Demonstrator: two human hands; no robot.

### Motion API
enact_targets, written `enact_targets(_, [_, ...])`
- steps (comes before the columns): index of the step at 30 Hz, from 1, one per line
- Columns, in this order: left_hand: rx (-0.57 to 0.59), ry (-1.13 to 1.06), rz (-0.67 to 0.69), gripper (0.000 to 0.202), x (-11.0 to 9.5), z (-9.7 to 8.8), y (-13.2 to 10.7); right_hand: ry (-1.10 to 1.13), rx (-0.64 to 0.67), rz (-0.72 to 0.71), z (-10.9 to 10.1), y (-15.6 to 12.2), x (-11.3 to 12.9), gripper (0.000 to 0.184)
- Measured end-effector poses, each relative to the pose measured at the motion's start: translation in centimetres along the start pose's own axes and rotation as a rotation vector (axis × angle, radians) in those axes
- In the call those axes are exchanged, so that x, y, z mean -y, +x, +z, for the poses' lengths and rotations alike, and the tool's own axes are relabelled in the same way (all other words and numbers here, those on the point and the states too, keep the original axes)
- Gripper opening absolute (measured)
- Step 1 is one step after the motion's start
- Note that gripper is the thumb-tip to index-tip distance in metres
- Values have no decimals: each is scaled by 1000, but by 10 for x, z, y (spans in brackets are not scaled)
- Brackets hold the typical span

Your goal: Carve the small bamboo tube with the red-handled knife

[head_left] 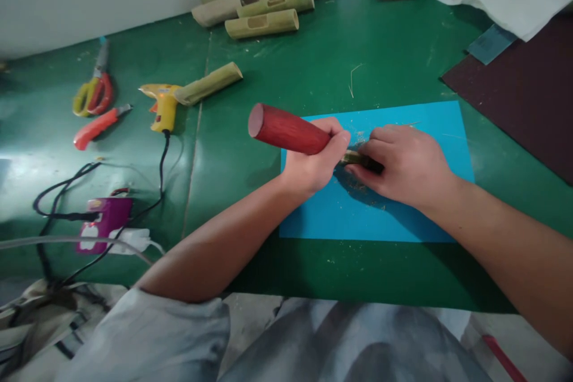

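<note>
My left hand (pixel 313 158) is closed around a tool with a thick red wooden handle (pixel 286 129), whose butt end points up and to the left. My right hand (pixel 403 164) is closed over a small green-brown bamboo piece (pixel 358 159), pressing it down on a blue sheet (pixel 439 125). The tool's working end is hidden between the two hands. Fine shavings lie on the blue sheet around the piece.
On the green table: several bamboo tubes (pixel 262 22) at the back, another bamboo piece (pixel 208 83) beside a yellow glue gun (pixel 163 107), scissors (pixel 94 92), an orange-handled cutter (pixel 98 125), a purple power strip (pixel 105 221) with cables, a dark mat (pixel 528 89) at right.
</note>
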State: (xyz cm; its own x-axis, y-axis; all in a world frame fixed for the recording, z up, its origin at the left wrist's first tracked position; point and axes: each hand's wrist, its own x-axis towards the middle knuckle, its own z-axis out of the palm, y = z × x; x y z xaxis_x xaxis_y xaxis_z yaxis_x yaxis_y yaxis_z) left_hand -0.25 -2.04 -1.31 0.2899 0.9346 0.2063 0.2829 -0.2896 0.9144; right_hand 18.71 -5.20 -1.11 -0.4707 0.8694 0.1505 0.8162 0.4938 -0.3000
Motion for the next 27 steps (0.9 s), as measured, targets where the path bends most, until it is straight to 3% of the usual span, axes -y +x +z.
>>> enact_targets(2, [-30, 3, -2, 33, 1, 3, 0, -2, -14, 5, 0, 0, 0, 32])
enact_targets(7, [20, 21, 77, 31, 3, 4, 1, -4, -49, -8, 3, -2, -1, 35])
enact_targets(14, [201, 48, 78, 30, -3, -5, 1, 91, -20, 4, 1, -1, -5, 33])
enact_targets(16, [179, -16, 73, 30, -2, -5, 1, 93, 5, 10, 0, 0, -5, 33])
enact_targets(20, [-2, 4, 8, 34, 2, 1, 1, 60, 10, 29, -1, 0, -3, 30])
enact_targets(27, [13, 41, 78, 36, 3, 6, 2, 15, -32, 9, 1, -1, -4, 32])
